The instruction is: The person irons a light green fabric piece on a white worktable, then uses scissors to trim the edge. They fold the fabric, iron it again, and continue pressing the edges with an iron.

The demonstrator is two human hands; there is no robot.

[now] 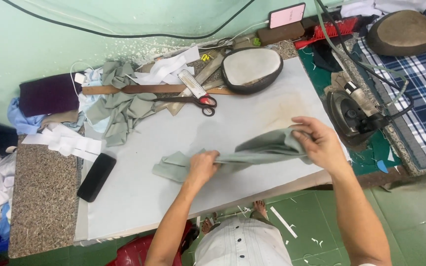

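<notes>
Spanning the gap between both hands: one strip of grey-green cloth (262, 148), folded lengthwise, held just above the pale ironing pad (139, 197).

- Long axis: runs left to right across the pad, rising slightly toward the right end.
- Left hand (202, 166): clenched around the cloth near its left third; a loose flat tail (171, 167) lies on the pad beyond the fist.
- Right hand (319, 143): fingers and thumb pinching the bunched right end, lifted a little higher than the left.
- Nearness: both hands are on the cloth; neither has to reach.
- Iron (353, 113): resting on the green mat just beside the right hand, nearer to it than to the left.
- Scissors (198, 101), red-handled: lying on the far side of the pad, well apart from both hands.
- Heap of matching grey-green offcuts (119, 108): far left corner.
- Black phone (96, 176): at the pad's left edge, near the left forearm side.
</notes>
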